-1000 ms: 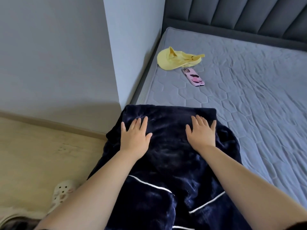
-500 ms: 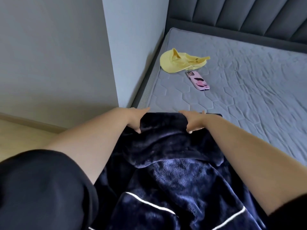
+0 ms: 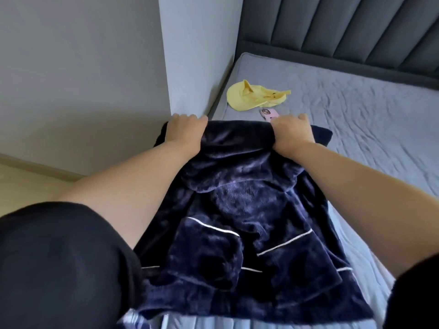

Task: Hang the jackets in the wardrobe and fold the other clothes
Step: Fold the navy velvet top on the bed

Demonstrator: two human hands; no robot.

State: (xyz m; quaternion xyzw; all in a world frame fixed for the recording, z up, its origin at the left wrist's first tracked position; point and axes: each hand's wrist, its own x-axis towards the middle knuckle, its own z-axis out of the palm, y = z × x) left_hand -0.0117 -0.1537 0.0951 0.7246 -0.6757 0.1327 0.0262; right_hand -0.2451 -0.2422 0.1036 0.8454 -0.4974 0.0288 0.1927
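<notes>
Fingers of the left hand (image 3: 184, 129) and right hand (image 3: 292, 132) curled tight over the far edge of a dark navy plush garment with white piping (image 3: 237, 222), gripping the fabric at both corners. Garment spread across the near corner of a grey quilted bed (image 3: 356, 129). Beyond the hands, a yellow cap (image 3: 251, 97) and a pink phone (image 3: 269, 113), partly hidden behind the right hand.
</notes>
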